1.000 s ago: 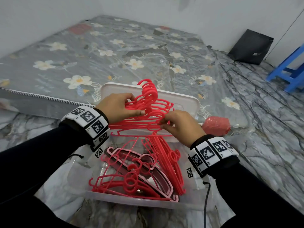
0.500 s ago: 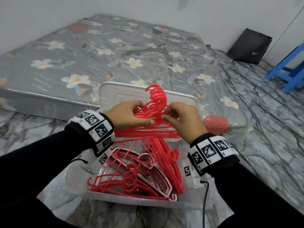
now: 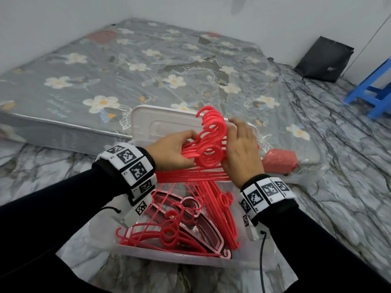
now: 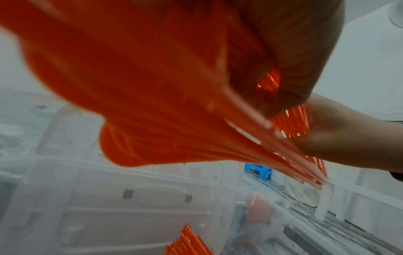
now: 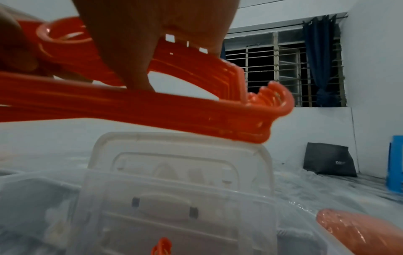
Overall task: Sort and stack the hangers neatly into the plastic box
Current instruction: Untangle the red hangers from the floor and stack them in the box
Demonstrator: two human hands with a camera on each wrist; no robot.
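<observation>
I hold a bundle of red plastic hangers (image 3: 208, 153) upright over the clear plastic box (image 3: 179, 256), hooks pointing up. My left hand (image 3: 173, 152) grips its left shoulder near the necks. My right hand (image 3: 240, 148) holds its right side, fingers reaching up along the hooks. In the right wrist view my thumb lies across the bundle (image 5: 174, 103). The left wrist view is filled by the blurred hangers (image 4: 152, 86). More red hangers (image 3: 167, 232) lie in the box on a pink one (image 3: 212, 230). Another red stack (image 3: 222, 210) leans against the right wall.
The white lid (image 3: 160, 121) stands behind the box against a floral mattress (image 3: 127, 66) under clear plastic. A red bag (image 3: 279, 160) lies to the right. A black bag (image 3: 323, 59) and a blue stool (image 3: 374, 92) stand at the far right on the marble floor.
The bundle rose and tipped more upright, and its hooks closed together. My right hand slid from the lower bar up beside the hooks. My left hand kept its grip.
</observation>
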